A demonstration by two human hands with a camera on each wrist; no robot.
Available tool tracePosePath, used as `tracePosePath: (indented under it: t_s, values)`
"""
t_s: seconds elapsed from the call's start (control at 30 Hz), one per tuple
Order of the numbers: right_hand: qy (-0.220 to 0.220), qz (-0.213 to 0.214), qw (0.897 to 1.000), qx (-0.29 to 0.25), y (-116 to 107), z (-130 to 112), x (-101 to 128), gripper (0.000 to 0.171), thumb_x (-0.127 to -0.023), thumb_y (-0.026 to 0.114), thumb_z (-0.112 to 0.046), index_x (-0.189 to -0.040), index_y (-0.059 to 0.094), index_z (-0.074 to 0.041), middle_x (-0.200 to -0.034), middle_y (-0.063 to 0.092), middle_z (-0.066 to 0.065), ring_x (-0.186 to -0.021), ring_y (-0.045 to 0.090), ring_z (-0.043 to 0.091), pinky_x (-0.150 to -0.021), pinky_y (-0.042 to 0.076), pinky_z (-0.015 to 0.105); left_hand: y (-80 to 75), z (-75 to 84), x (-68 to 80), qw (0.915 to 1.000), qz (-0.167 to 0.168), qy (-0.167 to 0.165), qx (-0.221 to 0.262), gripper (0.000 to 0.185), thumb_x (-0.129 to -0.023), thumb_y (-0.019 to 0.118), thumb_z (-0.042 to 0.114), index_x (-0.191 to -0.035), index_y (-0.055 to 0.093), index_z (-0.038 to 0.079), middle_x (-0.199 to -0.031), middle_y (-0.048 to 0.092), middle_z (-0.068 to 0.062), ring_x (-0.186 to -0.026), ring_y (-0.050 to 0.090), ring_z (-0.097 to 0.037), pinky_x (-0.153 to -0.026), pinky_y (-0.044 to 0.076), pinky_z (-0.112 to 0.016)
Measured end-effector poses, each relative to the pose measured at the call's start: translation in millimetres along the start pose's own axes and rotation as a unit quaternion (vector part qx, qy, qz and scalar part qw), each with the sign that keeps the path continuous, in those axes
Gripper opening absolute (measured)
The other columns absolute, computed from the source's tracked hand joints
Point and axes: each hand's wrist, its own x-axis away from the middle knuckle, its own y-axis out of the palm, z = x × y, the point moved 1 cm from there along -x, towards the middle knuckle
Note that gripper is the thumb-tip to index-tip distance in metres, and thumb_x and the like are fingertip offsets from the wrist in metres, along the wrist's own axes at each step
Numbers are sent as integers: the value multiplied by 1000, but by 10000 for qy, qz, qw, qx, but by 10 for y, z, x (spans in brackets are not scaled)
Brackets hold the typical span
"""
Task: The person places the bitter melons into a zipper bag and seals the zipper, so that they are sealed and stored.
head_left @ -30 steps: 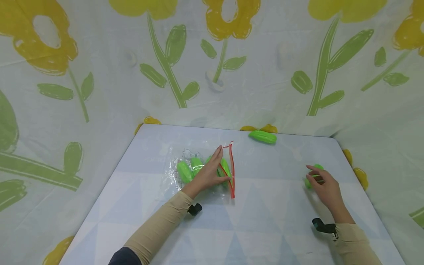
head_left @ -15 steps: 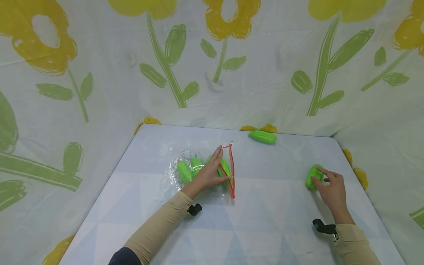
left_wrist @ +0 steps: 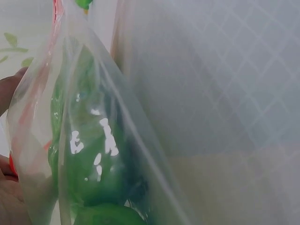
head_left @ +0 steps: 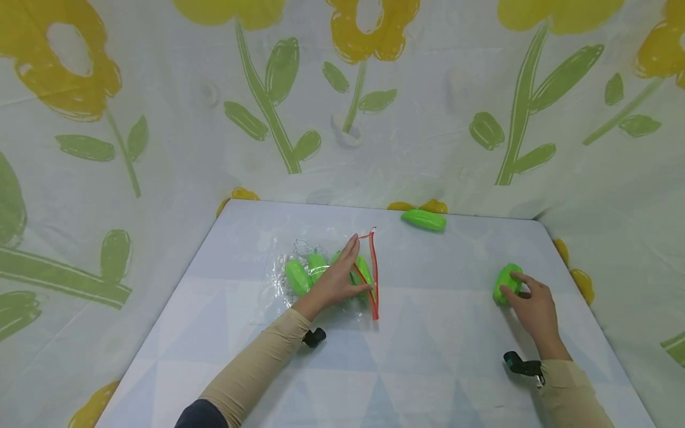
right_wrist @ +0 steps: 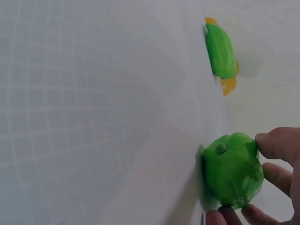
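Observation:
A clear plastic zip bag [head_left: 278, 297] with a red zip edge lies on the table, several green toy vegetables [head_left: 298, 276] inside. My left hand [head_left: 334, 282] is at its mouth, fingers straight and thumb spread between the red strips, touching them. In the left wrist view the bag's film [left_wrist: 93, 140] covers much of that hand. On the right, my right hand [head_left: 535, 309] pinches a ribbed green toy cucumber [head_left: 505, 284] between thumb and fingers. The right wrist view shows this cucumber [right_wrist: 232, 171] end-on, low over the table, fingertips on its sides.
Another green toy cucumber [head_left: 424, 220] lies at the table's back edge. The pale table [head_left: 428, 368] meets a flower-print cloth [head_left: 407, 160] behind and at both sides. A small black camera mount [head_left: 521, 365] sits at the right wrist.
My right hand has moved from over the toy cucumber to its near right side, and thumb and fingers now pinch it. The left hand and bag have stayed put.

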Motion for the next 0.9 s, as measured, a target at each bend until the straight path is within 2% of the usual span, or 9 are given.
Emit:
tracePosePath:
  t_s: [0.13, 0.3, 0.47, 0.63, 0.9]
  values:
    - [-141, -73, 9999, 35, -6, -3, -4, 64, -90, 54, -45, -137, 43, -2, -133, 31, 37, -105, 51, 48, -71, 50, 51, -7, -1, -3, 10000, -9, 2, 3, 110, -73, 75, 45, -150, 6, 8, -154, -12, 12, -142, 9, -16, -107, 32, -39]
    - [-225, -165, 9996, -52, 6, -13, 3, 64, -90, 56, -45, -137, 44, -3, -134, 32, 36, -104, 52, 49, -71, 52, 49, -11, 1, -5, 10000, -49, 34, -25, 110, -74, 75, 46, -150, 5, 7, -156, -8, 5, -142, 10, -18, -107, 33, -40]
    - [-268, -251, 9991, -187, 48, -44, -10, 64, -89, 56, -46, -136, 45, -4, -136, 31, 33, -106, 51, 49, -71, 53, 48, -12, -4, -12, 10000, -65, 23, 3, 110, -74, 74, 46, -150, 3, 9, -155, -12, 11, -142, 8, -16, -107, 31, -40]
    - [-301, -341, 9987, -251, 101, -87, -17, 65, -88, 56, -48, -137, 45, -6, -139, 30, 31, -108, 51, 48, -68, 55, 42, -10, -7, -15, 10000, -74, 0, 61, 111, -74, 75, 46, -150, 1, 13, -154, -13, 13, -142, 7, -15, -108, 31, -41]
    - [-160, -444, 9986, -250, 201, -162, -4, 66, -86, 56, -54, -136, 47, -12, -143, 34, 24, -110, 52, 44, -61, 51, 30, -6, -16, -10, 9999, -105, 11, -12, 111, -74, 74, 46, -150, 2, 11, -154, -13, 12, -142, 5, -15, -108, 30, -40]
